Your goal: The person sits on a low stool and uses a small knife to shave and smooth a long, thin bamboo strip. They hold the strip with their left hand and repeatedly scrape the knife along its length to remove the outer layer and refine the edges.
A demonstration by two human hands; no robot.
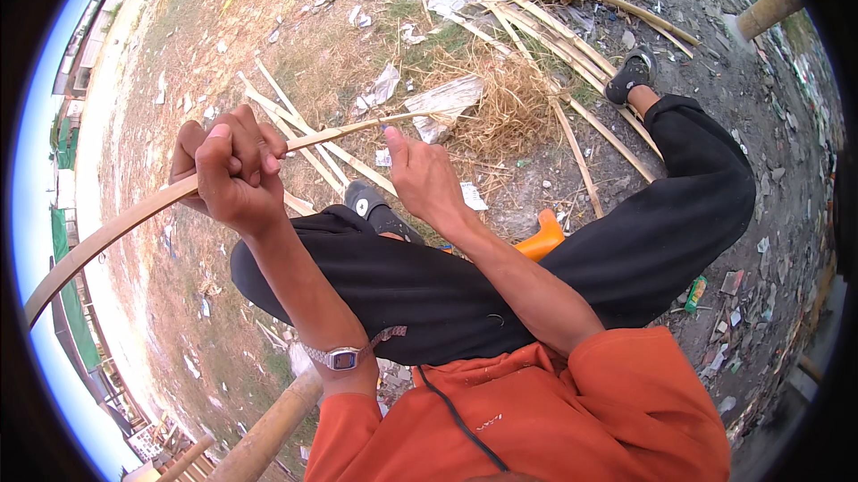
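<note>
dark trousers closest, knees apart, both forearms crossing over them. orange object between the legs, partly hidden by the right forearm. left hand: fingers closed around a long strip held up above the ground. right hand at its thin end, fingers curled, can't tell if gripping. strip is pale tan, bowed, wider toward the left. beyond: crossed loose strips, straw clump, then strip pile by the right shoe.
</note>
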